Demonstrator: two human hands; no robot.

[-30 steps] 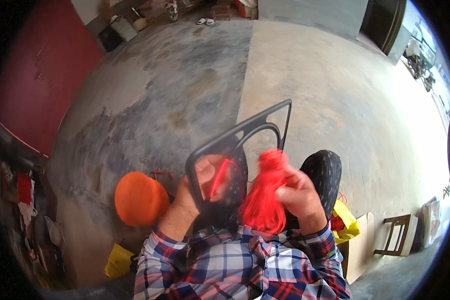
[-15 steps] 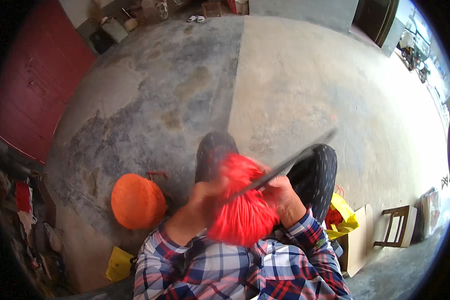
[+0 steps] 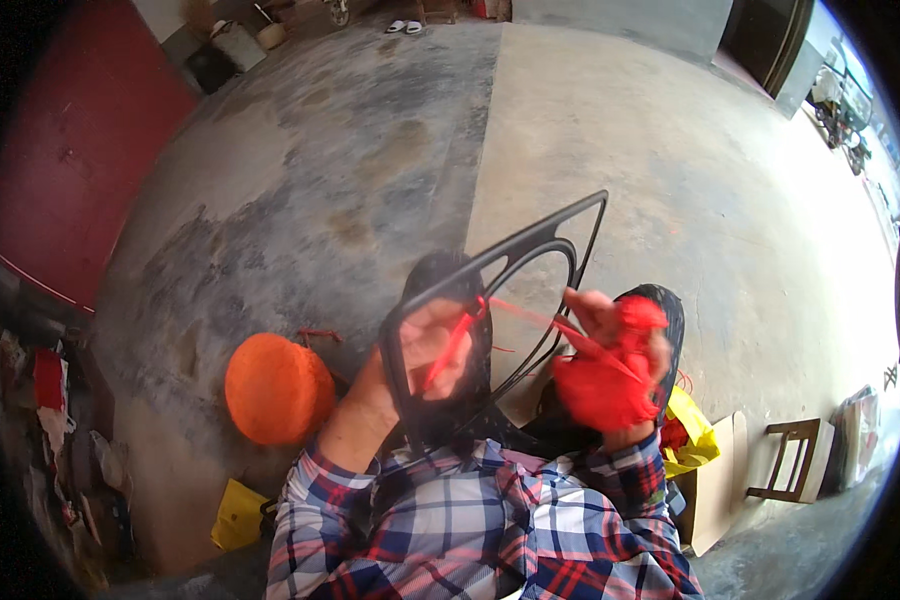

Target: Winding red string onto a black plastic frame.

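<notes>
1. Head view: the left hand [image 3: 432, 345] grips the black frame [image 3: 532, 241] at its left edge, holding it tilted above the lap, upper right corner farthest from the body. A red strip [image 3: 448, 353] crosses that palm.
2. The right hand [image 3: 602, 317] is closed around the red cord bundle [image 3: 605, 392], just beyond the frame's right edge, over the right knee. A strand [image 3: 527, 314] runs from the bundle to a red loop [image 3: 482, 304] on the frame.
3. To work well here, the left hand should probably keep that edge firm and the strip pinned, while the right keeps the strand lightly taut, paying out cord without letting the bundle slacken or snag at a corner.
4. The frame's lower edge fades into the dark trousers [image 3: 660, 300]; motion blurs the right fingers. Whether the loop circles outer bar or inner arch, I cannot tell.
</notes>
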